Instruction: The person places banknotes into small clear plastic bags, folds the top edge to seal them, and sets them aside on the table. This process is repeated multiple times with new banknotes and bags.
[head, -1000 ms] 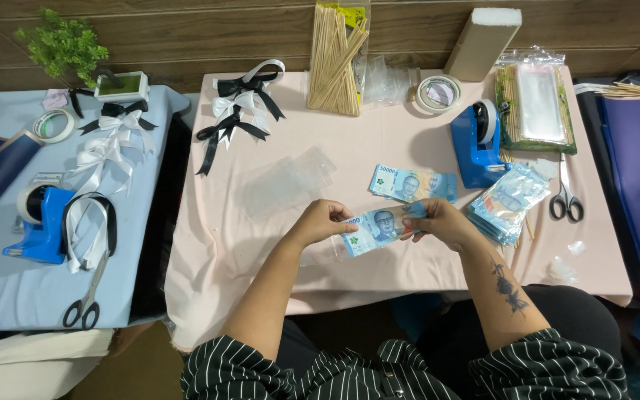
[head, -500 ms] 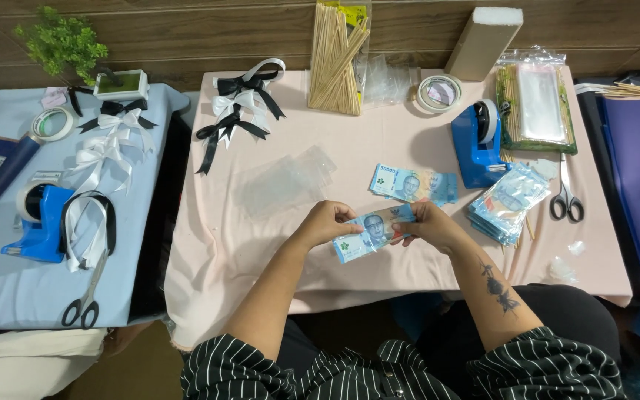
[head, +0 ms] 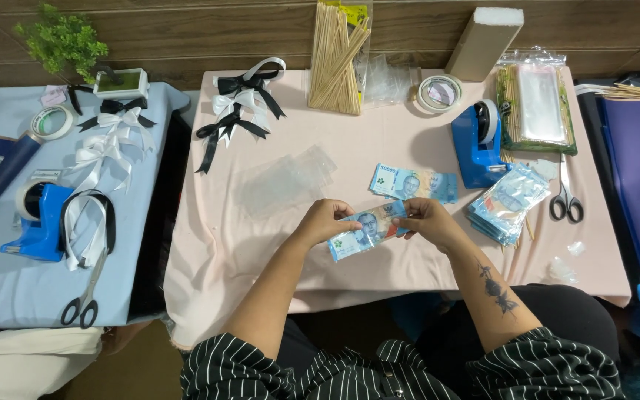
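Both hands hold one blue banknote [head: 365,230] just above the pink tablecloth [head: 261,244]. My left hand [head: 325,220] pinches its left end and my right hand [head: 422,219] grips its right end. A small pile of blue banknotes [head: 412,183] lies flat right behind the hands. To the right sits a stack of banknotes in clear sleeves [head: 507,203]. Empty clear plastic sleeves [head: 284,180] lie to the left of the hands.
A blue tape dispenser [head: 477,144], scissors [head: 565,195], a tape roll [head: 439,92], wooden skewers [head: 338,55], black and white ribbon bows [head: 242,104] and a bag of sleeves [head: 538,104] ring the work area. A second table [head: 9,281] at left carries ribbons, a dispenser and scissors.
The banknote has been turned a little between my hands; both hands stay in about the same place above the table's front.
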